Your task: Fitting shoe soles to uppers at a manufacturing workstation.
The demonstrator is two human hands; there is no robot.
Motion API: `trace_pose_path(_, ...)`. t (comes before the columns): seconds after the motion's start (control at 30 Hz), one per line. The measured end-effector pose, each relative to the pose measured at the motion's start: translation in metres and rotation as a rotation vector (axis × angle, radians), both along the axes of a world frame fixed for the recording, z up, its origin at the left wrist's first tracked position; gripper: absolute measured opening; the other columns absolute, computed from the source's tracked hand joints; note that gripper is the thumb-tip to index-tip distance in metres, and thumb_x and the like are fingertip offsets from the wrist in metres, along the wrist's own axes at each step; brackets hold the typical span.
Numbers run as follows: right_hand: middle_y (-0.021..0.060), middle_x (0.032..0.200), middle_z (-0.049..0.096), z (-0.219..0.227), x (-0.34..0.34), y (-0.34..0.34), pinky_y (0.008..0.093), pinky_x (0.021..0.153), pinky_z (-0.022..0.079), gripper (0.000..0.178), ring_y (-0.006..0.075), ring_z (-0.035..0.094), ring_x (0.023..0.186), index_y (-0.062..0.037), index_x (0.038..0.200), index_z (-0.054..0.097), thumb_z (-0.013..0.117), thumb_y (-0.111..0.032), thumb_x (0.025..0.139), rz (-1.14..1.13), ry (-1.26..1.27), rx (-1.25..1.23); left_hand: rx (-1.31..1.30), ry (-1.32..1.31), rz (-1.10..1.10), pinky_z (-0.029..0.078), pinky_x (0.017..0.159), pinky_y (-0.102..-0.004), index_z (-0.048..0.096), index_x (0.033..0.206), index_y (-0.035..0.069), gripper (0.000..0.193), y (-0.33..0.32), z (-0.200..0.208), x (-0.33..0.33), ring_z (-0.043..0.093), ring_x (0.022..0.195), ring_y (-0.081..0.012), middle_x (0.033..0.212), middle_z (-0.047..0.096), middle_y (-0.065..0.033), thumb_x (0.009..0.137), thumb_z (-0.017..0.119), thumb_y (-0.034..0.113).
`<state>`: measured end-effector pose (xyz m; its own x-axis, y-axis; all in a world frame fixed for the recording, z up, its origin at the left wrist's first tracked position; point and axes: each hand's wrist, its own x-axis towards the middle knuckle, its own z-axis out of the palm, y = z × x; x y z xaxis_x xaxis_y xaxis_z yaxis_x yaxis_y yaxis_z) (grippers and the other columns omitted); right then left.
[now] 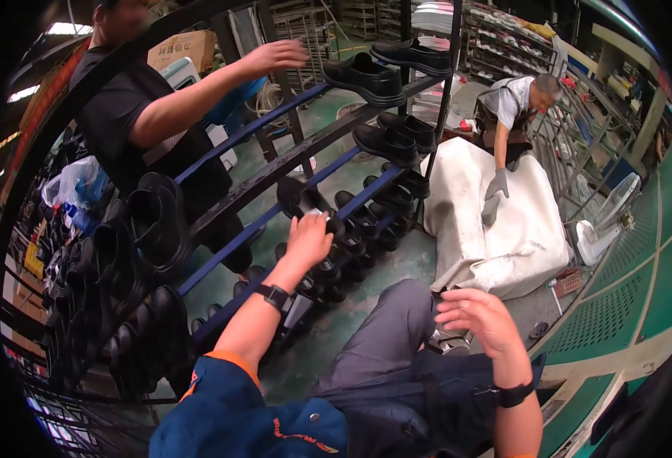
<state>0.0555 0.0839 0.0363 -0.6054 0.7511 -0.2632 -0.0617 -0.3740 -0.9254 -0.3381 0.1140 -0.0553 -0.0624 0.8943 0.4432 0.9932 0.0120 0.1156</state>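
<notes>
My left hand (311,240) reaches forward to the shoe rack, its fingers closed on the near end of a black shoe (293,195). A small whitish patch shows at that end, beside my fingertips; the fingers partly hide the grip. The shoe is at the rack's blue rails (334,168). Over my right knee, my right hand (479,319) is raised with loosely bent fingers apart and nothing in it. A pair of black shoes (363,79) rests on the top rails to the right, with another pair (386,145) below.
Black shoes (156,225) crowd the rack's left side. Behind the rack, a person in black (134,99) stretches an arm over it. At right, a gloved person (508,103) bends over a block covered in white cloth (496,229). A white fan (607,217) stands beyond it.
</notes>
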Motion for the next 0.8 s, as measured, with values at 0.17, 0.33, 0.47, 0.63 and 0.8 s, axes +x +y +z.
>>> trace_pose_path(0.17, 0.0165, 0.106, 0.07, 0.059, 0.059, -0.003, 0.0333, 0.082, 0.057, 0.033, 0.024, 0.071, 0.095, 0.0051, 0.122, 0.062, 0.054, -0.014, 0.096, -0.068, -0.237, 0.185, -0.144, -0.203, -0.493, 0.036, 0.107, -0.0555, 0.055, 0.132, 0.007, 0.05, -0.016, -0.004, 0.085, 0.05, 0.131, -0.0318, 0.137, 0.055, -0.015, 0.087, 0.065, 0.026)
trace_pose_path(0.33, 0.0134, 0.103, 0.071, 0.123, 0.167, -0.029, 0.0336, 0.081, 0.057, 0.038, 0.0225, 0.071, 0.093, 0.0015, 0.121, 0.064, 0.062, -0.025, 0.094, -0.256, -0.398, 0.32, -0.281, -0.305, -0.749, 0.04, 0.108, -0.0496, 0.062, 0.125, 0.006, 0.046, -0.018, -0.015, 0.173, 0.053, 0.127, -0.0327, 0.133, 0.06, -0.0152, 0.088, 0.066, 0.032)
trace_pose_path(0.47, 0.0114, 0.106, 0.07, 0.167, 0.293, -0.098, 0.0336, 0.082, 0.057, 0.041, 0.0207, 0.07, 0.094, -0.0022, 0.124, 0.063, 0.061, -0.031, 0.096, -0.677, -0.538, 0.361, -0.196, -0.23, -0.713, 0.047, 0.1, -0.0447, 0.072, 0.104, 0.005, 0.031, -0.023, 0.002, 0.191, 0.061, 0.117, -0.0343, 0.116, 0.069, -0.0143, 0.079, 0.07, 0.022)
trace_pose_path(0.63, 0.0097, 0.108, 0.07, 0.162, 0.469, -0.275, 0.0308, 0.081, 0.056, 0.039, 0.0196, 0.069, 0.097, -0.0052, 0.124, 0.062, 0.061, -0.033, 0.097, -1.547, -0.583, 0.289, -0.243, -0.341, -0.706, 0.036, 0.111, -0.0439, 0.065, 0.119, 0.0, 0.035, -0.018, -0.028, 0.165, 0.051, 0.129, -0.0359, 0.131, 0.061, -0.0175, 0.086, 0.061, 0.01)
trace_pose_path(0.8, 0.0075, 0.107, 0.068, 0.07, 0.577, -0.486, 0.0343, 0.077, 0.049, 0.046, 0.019, 0.065, 0.093, -0.0101, 0.125, 0.059, 0.063, -0.04, 0.09, -2.63, -0.597, -0.147, -0.214, -0.268, -0.758, 0.043, 0.105, -0.0426, 0.07, 0.115, 0.002, 0.03, -0.01, -0.016, 0.194, 0.061, 0.116, -0.0345, 0.121, 0.067, -0.0175, 0.094, 0.064, 0.022)
